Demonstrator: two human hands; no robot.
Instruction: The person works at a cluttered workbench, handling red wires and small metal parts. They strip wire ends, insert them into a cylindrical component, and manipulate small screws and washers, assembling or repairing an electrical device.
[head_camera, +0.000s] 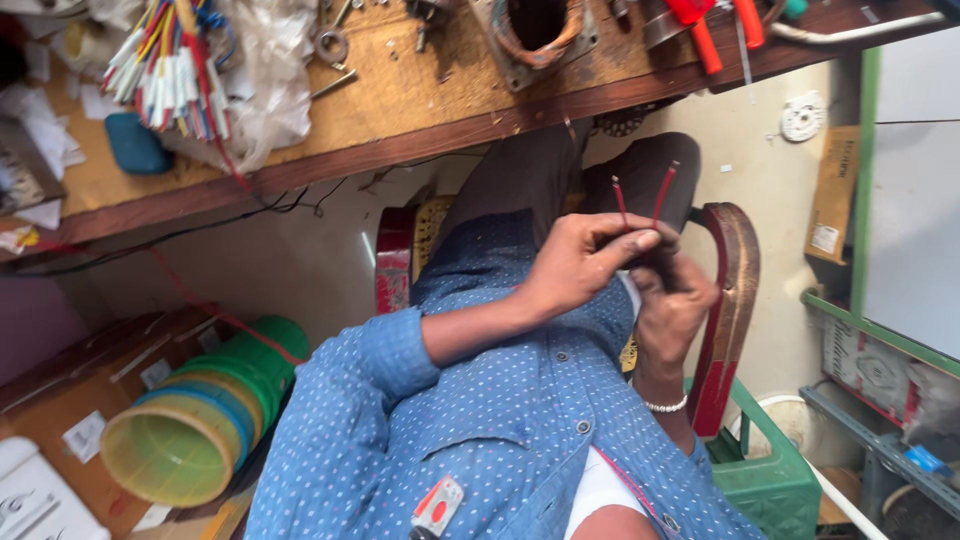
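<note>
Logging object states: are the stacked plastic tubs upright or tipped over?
Tipped: the stacked tubs lie on their side, open mouth facing the camera, beside a cardboard box.

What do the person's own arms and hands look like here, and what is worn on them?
Both hands are bare, with no gloves. The left hand comes from a blue shirt sleeve with small white dots, rolled up to about the elbow. The right hand has a white beaded bracelet at the wrist. No rings or watch can be seen.

Left hand (580, 262) and right hand (672, 300) meet over the lap, fingers pinched (forearms bent inward).
</note>
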